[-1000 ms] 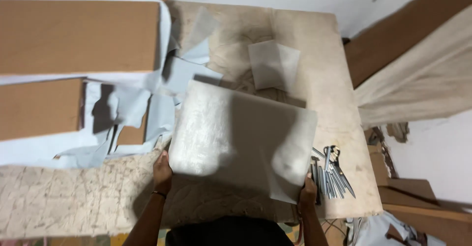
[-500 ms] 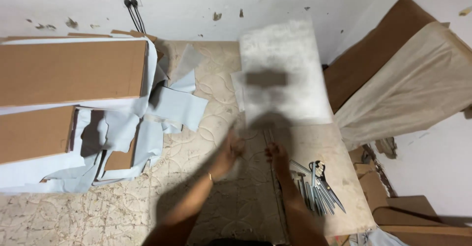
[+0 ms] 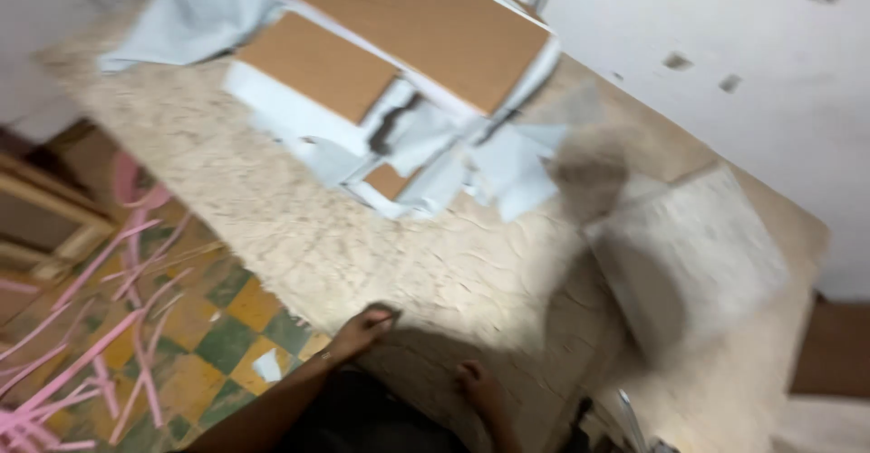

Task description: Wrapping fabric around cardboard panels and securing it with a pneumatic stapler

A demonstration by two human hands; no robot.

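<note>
My left hand (image 3: 361,328) rests at the near edge of the cream patterned table (image 3: 362,245), fingers loosely curled, holding nothing. My right hand (image 3: 478,384) lies a little to its right on the same edge, also with nothing in it. A pale square sheet (image 3: 693,258) lies flat on the table at the right, away from both hands. The view is tilted and blurred.
Brown boards (image 3: 408,18) wrapped in torn light-blue paper (image 3: 507,168) lie at the far side of the table. Pink strips (image 3: 100,326) litter the yellow-green tiled floor (image 3: 227,335) at the left. A white wall (image 3: 725,54) runs behind.
The pale sheet left my hands and now lies on the table at the right. Both hands drew back to the near edge. The view swung left and tilted.
</note>
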